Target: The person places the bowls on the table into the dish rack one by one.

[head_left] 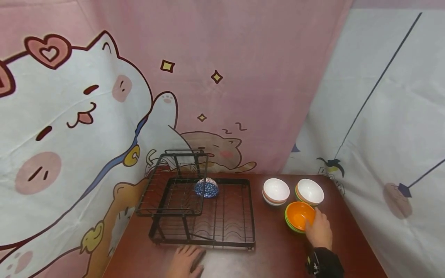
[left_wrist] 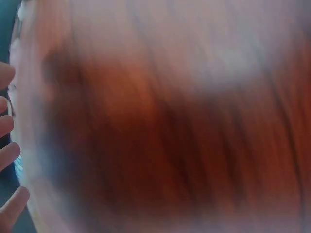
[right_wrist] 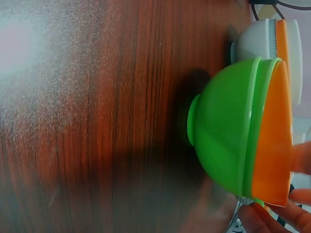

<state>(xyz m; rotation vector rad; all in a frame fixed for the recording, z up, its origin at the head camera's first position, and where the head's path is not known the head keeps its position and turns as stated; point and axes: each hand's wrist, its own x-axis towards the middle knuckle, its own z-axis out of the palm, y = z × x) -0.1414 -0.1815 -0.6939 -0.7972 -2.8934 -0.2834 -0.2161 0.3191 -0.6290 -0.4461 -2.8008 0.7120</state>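
My right hand (head_left: 320, 231) is at the right side of a stack of bowls, pinching the rim of the orange bowl (head_left: 299, 216) on top, thumb inside it. Beneath sit green bowls (right_wrist: 223, 121), their rims close together in the right wrist view. My left hand (head_left: 184, 262) lies with relaxed fingers just in front of the black dish rack (head_left: 236, 244), holding nothing. In the left wrist view only its fingertips (left_wrist: 8, 155) show at the left edge. A blue-and-white patterned bowl (head_left: 206, 189) stands on its side in the rack.
Behind the orange bowl is a stack topped by a white bowl (head_left: 310, 191), and left of that another white-topped stack (head_left: 276, 191). The rack's raised upper tier (head_left: 168, 212) covers its left part. A printed cloth (head_left: 264, 96) hangs behind the brown table (head_left: 271, 247).
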